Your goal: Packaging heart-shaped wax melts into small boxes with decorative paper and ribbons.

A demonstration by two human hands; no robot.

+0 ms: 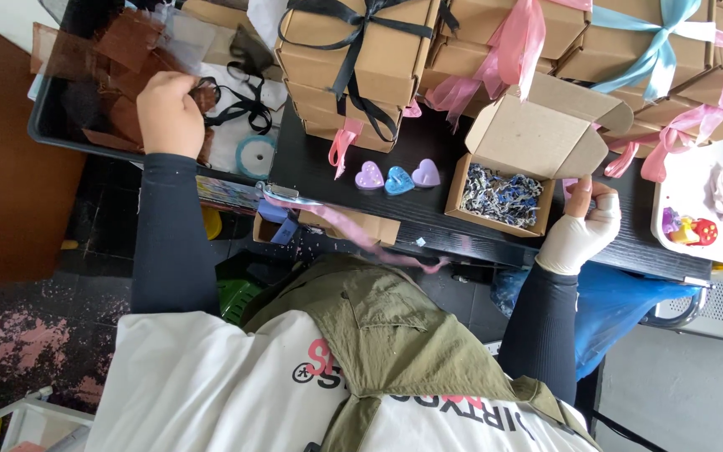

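The left hand (pixel 169 113) is closed over brown sheer ribbons (pixel 123 59) heaped in a dark tray (pixel 43 134) at the table's far left, seemingly pinching one, though the knuckles hide the fingertips. The gloved right hand (pixel 583 230) rests on the black table (pixel 428 222) edge just beside the open cardboard box (pixel 537 138), fingers loosely curled around something small I cannot make out. The box, nearer the right hand, holds crinkly bluish paper shreds (pixel 504 194); three glossy heart shapes (pixel 397 177) lie in a row to its left.

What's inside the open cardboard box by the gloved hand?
The open cardboard box holds blue-grey shredded paper filling. Nothing lies on top; anything beneath the filling is hidden.
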